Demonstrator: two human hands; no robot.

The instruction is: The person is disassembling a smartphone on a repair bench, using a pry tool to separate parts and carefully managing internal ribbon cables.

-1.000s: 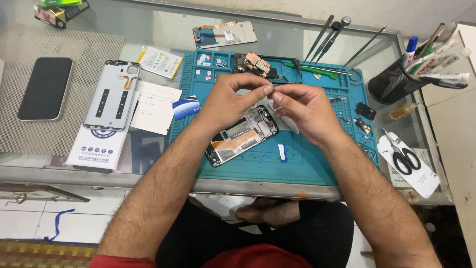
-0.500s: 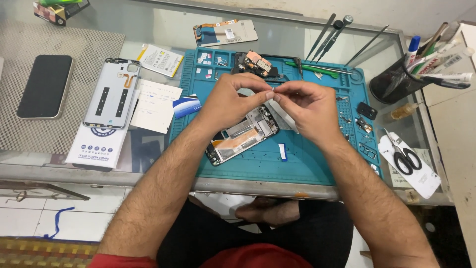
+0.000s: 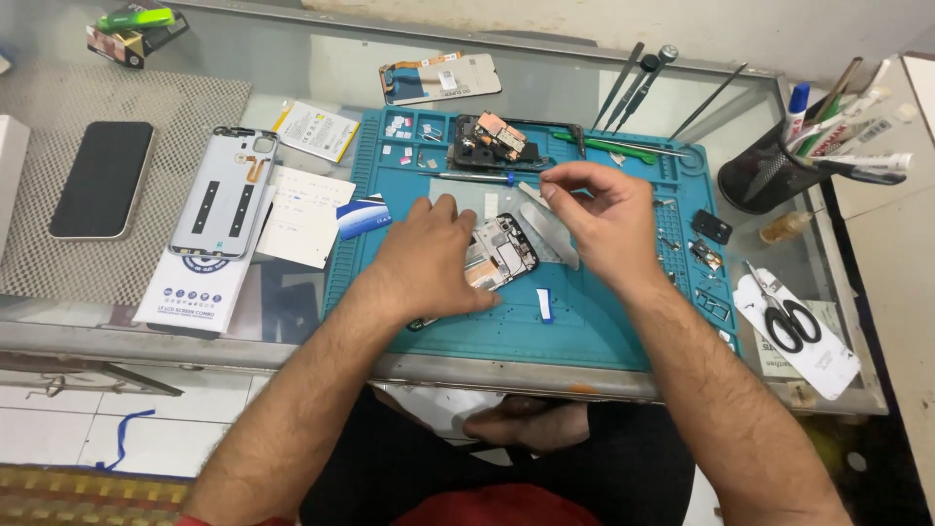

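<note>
Left hand [image 3: 429, 258] hiding most of opened phone [image 3: 499, 255], right hand [image 3: 599, 219] fingers pinched

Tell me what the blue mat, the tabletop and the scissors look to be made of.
Blue mat: likely silicone rubber, matte, with moulded compartments. Tabletop: glass, glossy and see-through to the floor below. Scissors: shiny metal blades, black handles, probably plastic.

A phone repair workshop: teal repair mat [image 3: 584, 331], opened phones, tool cup [image 3: 765, 180].
</note>
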